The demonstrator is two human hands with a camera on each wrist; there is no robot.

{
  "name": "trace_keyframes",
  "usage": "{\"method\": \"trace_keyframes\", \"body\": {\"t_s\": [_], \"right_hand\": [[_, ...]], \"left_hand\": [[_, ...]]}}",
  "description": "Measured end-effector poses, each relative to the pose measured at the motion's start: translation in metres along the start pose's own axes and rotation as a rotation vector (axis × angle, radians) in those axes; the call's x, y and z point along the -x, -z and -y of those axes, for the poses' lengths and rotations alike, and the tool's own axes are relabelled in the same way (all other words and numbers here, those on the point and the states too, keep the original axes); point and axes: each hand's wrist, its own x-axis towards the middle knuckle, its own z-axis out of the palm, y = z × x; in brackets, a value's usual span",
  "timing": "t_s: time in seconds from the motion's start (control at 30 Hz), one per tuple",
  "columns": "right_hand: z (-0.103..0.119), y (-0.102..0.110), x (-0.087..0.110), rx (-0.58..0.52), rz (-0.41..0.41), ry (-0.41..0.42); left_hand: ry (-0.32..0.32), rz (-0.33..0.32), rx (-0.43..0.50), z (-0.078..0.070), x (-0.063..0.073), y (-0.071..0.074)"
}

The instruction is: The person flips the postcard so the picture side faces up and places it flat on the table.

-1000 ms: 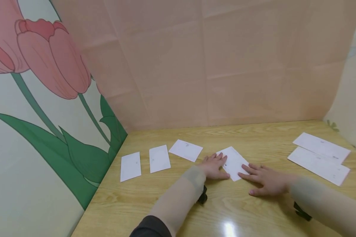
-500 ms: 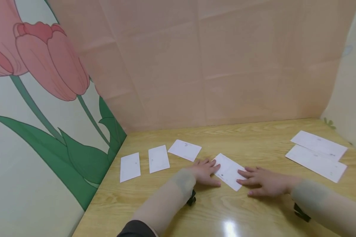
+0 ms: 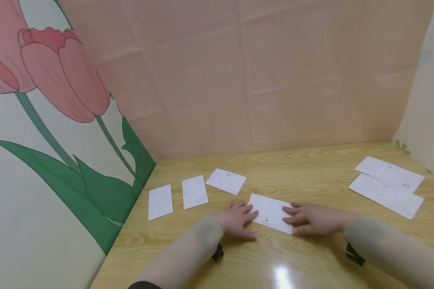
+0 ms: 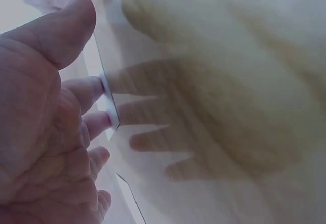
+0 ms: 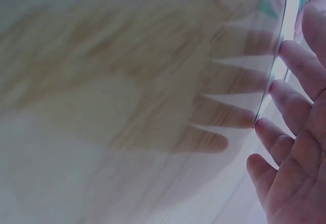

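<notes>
A white rectangular paper card with a small dark mark near its lower edge lies flat on the wooden table, its long sides slanting slightly. My left hand rests palm down at its left end, fingers spread, fingertips on the edge. At the opposite end, my right hand touches the card with extended fingertips. In the left wrist view, the left hand has two fingertips at the card's thin white edge. The right wrist view has several fingertips of the right hand against the card's edge.
To the left are three similar cards: one upright, another beside it and a slanted one. Two overlapping cards, a rear one and a front one, lie far right. A pinkish cloth hangs behind the table.
The card between my hands has turned from a diagonal pose to nearly level and slid left and toward me. My left hand has moved left and nearer; my right hand has shifted slightly left.
</notes>
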Motion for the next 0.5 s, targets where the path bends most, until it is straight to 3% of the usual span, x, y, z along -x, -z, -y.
{"method": "trace_keyframes", "body": {"t_s": [0.5], "right_hand": [[0.018, -0.007, -0.015, -0.065, 0.016, 0.022]], "left_hand": [[-0.002, -0.034, 0.044, -0.002, 0.035, -0.016]]}}
